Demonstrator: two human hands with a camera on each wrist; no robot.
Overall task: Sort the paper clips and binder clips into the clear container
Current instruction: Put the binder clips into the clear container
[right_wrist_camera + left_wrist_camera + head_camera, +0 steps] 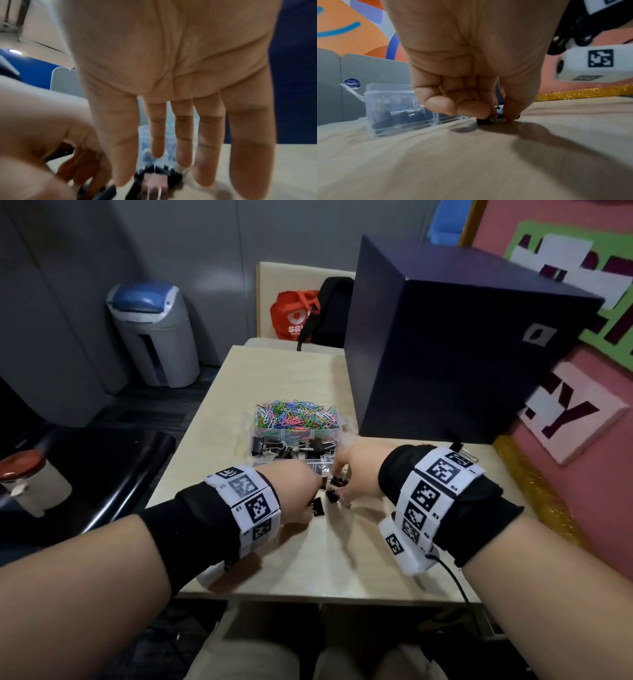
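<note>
A pale wooden table (301, 559) is set before a grey partition, with a large dark blue box (445, 354) at its far right. The clear container (251, 451) stands mid-table — coloured paper clips (296, 416) in its far compartment, black binder clips (291, 448) in the nearer one. Loose binder clips (334, 491) lie just in front. One is pinched by the left hand (294, 494) between curled fingertips and thumb against the table; the right hand (359, 470) is held over another clip — fingers straight, nothing grasped.
</note>
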